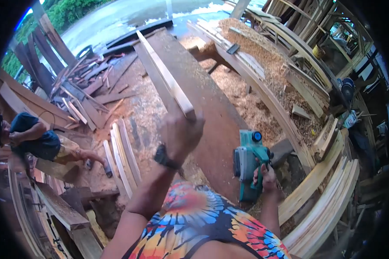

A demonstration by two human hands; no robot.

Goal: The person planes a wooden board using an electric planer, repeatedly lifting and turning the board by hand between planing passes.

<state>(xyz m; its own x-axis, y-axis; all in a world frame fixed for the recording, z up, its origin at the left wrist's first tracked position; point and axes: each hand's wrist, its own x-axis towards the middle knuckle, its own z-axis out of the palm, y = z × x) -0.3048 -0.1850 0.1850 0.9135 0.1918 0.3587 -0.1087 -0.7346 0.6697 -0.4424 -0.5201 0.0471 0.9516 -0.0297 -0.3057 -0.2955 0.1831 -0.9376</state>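
Observation:
A long, narrow wooden strip extends away over the brown workbench board. My left hand, with a dark watch on its wrist, is closed on the strip's near end. In my right hand is a green power planer with a blue knob, gripped by its handle over the right side of the board. The planer and the strip are apart. My left fingertips are partly hidden behind the hand.
Another person sits at the left. Curved planks lie left of the bench, beside scrap wood. A long beam, wood shavings and stacked curved boards are on the right.

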